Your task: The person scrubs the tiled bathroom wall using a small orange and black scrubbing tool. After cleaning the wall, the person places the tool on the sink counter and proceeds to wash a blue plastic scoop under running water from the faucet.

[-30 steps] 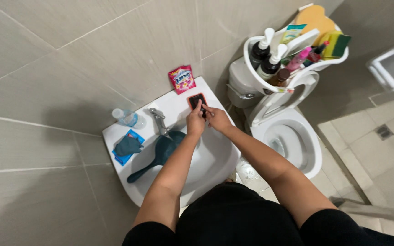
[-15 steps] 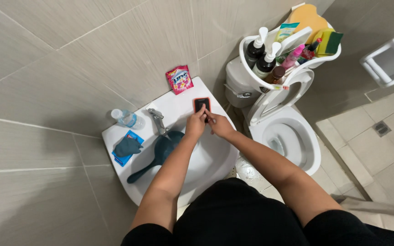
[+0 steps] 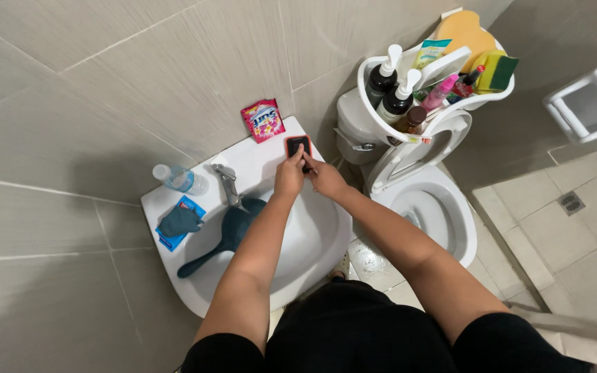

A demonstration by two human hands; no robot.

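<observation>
Left hand [image 3: 289, 177] fingers rest on the small dark pad [image 3: 298, 146] at the sink [image 3: 174, 200] rim; right hand [image 3: 325, 181] just beside, grip indistinct.

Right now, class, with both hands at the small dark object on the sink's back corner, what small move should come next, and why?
Probably lift the small dark red-edged object clear of the sink rim. Both the left hand and the right hand already meet at it, and it lies flat near the rim's edge, by the pink sachet.
</observation>
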